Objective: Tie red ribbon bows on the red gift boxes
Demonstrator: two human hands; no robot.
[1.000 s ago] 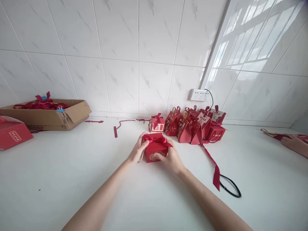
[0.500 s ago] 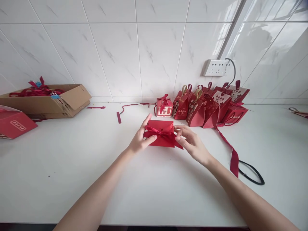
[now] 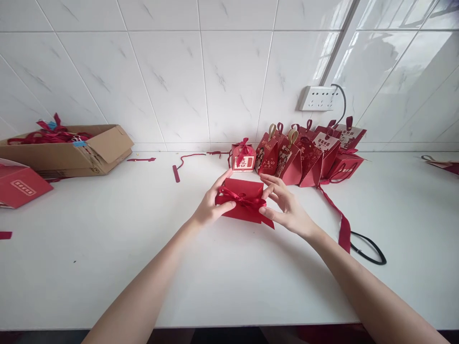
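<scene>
A small red gift box is held just above the white table, tilted slightly. A shiny red ribbon is tied in a bow across its front. My left hand grips the box's left side, thumb on the ribbon and fingers behind. My right hand is at the right end with its fingers spread; the thumb and fingertips touch the bow's right loop and the box edge. The underside and back of the box are hidden.
A cardboard box of red ribbons stands back left, near a larger red box. A small red box with a bow and several red gift boxes line the wall. A ribbon and black cord lie right.
The red gift box has turned slightly, its right end lower. My right hand's fingers have opened out around its right end. The view has shifted a little to the right.
</scene>
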